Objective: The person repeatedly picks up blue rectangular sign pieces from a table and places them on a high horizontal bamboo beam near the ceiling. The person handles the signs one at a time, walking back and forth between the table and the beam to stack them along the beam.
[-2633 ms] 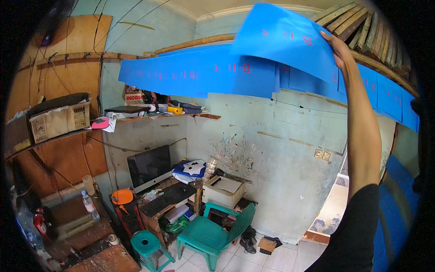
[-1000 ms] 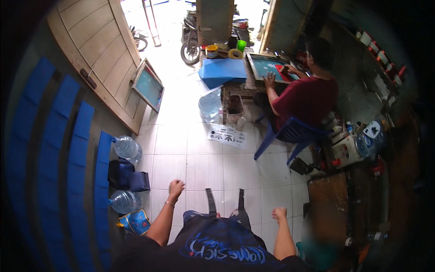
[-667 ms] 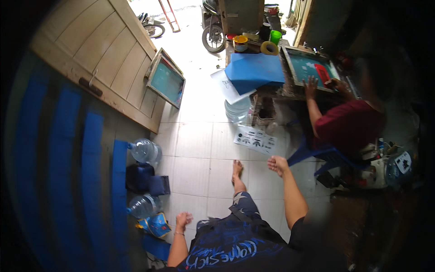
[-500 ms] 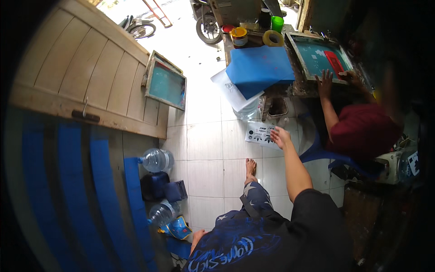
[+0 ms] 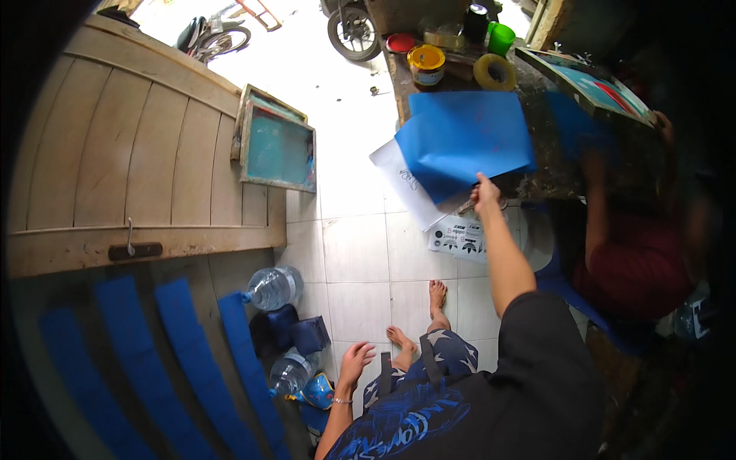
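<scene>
My right hand, arm stretched forward, pinches the near edge of a blue sheet on the worktable. Part of the sheet overhangs the table's left side. Beneath it, a white sheet with dark printing sticks out toward the aisle. Low at my left side, my left hand hangs with loosely bent fingers and nothing in it. To the right, a co-worker in a dark red top has a hand at a tilted framed printing screen; their other hand is blurred near another blue sheet.
A yellow tub, a tape roll and a green cup stand on the table. Printed paper lies below. Large water bottles stand at left, near blue strips and a wooden door with a screen.
My right hand has reached forward and taken the blue sheet's near edge. My left hand has come up into fuller view. The co-worker's screen has gone from flat to tilted up.
</scene>
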A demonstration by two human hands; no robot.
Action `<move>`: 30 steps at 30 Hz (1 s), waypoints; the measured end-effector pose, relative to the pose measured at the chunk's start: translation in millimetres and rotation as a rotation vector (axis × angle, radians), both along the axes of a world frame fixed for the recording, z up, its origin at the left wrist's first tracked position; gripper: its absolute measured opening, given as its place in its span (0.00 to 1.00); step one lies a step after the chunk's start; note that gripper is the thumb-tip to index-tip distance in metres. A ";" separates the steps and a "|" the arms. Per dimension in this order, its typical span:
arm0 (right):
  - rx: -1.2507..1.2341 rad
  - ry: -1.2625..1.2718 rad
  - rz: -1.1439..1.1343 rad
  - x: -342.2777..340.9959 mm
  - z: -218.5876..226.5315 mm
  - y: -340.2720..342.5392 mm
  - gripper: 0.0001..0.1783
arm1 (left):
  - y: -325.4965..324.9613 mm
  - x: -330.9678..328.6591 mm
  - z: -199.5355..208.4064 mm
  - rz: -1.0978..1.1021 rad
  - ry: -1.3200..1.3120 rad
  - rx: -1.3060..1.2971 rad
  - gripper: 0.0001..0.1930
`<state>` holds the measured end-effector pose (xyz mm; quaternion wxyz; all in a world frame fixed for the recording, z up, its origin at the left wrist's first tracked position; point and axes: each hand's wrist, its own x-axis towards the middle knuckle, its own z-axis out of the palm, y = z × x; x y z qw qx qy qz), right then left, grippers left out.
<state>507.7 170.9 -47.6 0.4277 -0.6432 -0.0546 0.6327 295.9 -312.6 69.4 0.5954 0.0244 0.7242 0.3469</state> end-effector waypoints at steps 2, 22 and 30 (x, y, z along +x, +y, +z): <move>0.081 0.156 0.069 -22.0 29.5 -29.9 0.13 | 63.8 12.9 4.9 -0.159 -0.141 0.191 0.18; 0.271 0.104 0.782 -170.1 162.0 -301.7 0.11 | 238.9 -95.1 18.1 0.283 -0.024 0.532 0.14; 0.160 -0.016 1.356 -141.4 137.6 -281.3 0.16 | 249.6 -257.2 -19.1 0.213 0.332 0.490 0.10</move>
